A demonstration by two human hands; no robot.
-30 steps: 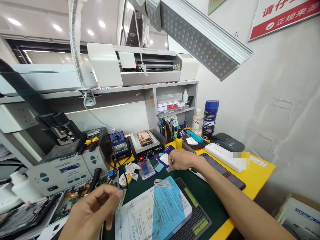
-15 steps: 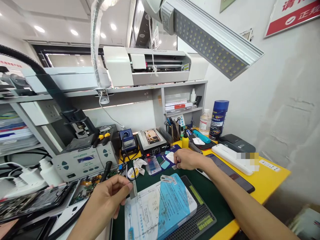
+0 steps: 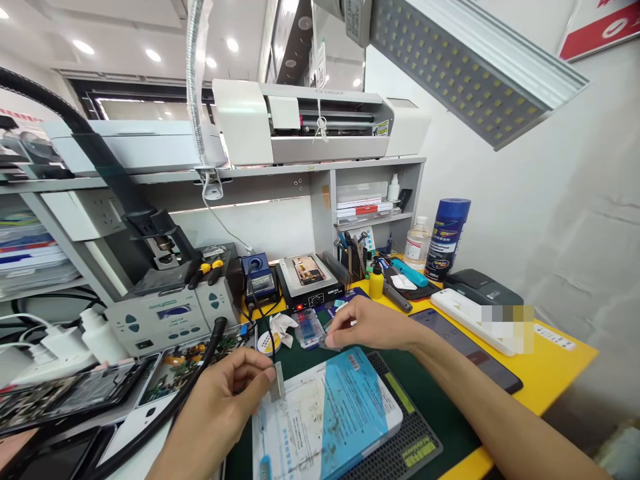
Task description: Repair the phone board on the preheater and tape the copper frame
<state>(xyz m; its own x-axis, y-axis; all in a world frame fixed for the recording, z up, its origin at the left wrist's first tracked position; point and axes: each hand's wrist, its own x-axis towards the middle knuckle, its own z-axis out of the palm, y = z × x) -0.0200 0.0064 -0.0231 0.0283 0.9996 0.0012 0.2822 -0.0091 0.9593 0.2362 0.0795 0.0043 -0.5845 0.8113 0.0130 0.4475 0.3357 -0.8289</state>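
My left hand [image 3: 227, 397] pinches a small thin grey metal-looking piece [image 3: 279, 382] between thumb and fingers, upright over the left edge of a blue-and-white box [image 3: 345, 407]. The box lies flat and is stained with dark smudges. Beyond its far edge, my right hand [image 3: 363, 323] is closed, with a small greyish translucent piece [image 3: 329, 343] at its fingertips; its kind is unclear. Just left of those fingertips lies a clear plastic case [image 3: 309, 328]. Crumpled white tissue [image 3: 283, 327] and a round white-and-yellow item [image 3: 269, 343] are further left.
Under the box is a dark perforated mat [image 3: 423, 440]. A large phone [image 3: 467, 350] lies right of my forearm. Opened devices and circuit boards [image 3: 175, 367] crowd the left, with a black hose [image 3: 200, 380] across them. A heating plate [image 3: 310, 283] and yellow bottle [image 3: 376, 283] stand behind.
My right hand has come left and nearer, away from the blue mat. The small printed packet on the box's far edge is gone from there. My left hand still holds its piece.
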